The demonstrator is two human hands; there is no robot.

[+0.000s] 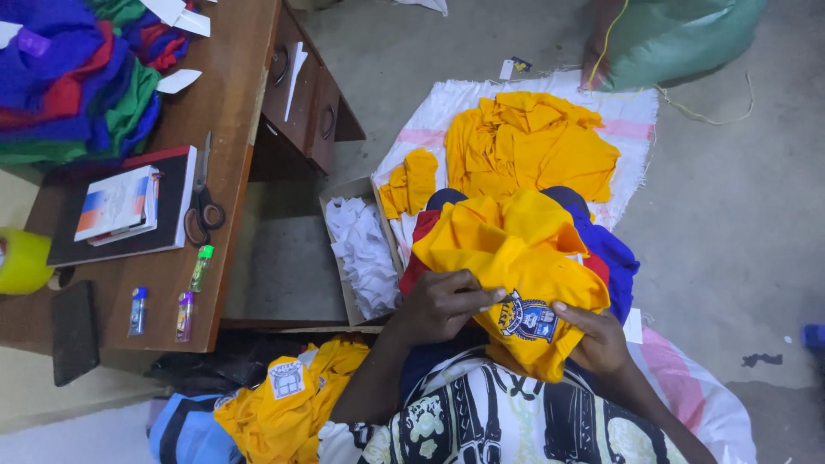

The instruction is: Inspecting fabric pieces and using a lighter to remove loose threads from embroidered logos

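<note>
Both hands were clamped on the yellow shirt [516,258] bunched in the lap, left hand [443,305] and right hand [595,339] flanking the crest patch [527,318], and it looked light, floppy, best gripped in handfuls.

Scissors [203,199] and three small bottles [199,268] on a wooden desk [232,103]; cardboard box [344,191] of white scraps [365,249] beside it; green sack [679,39] beyond.
</note>
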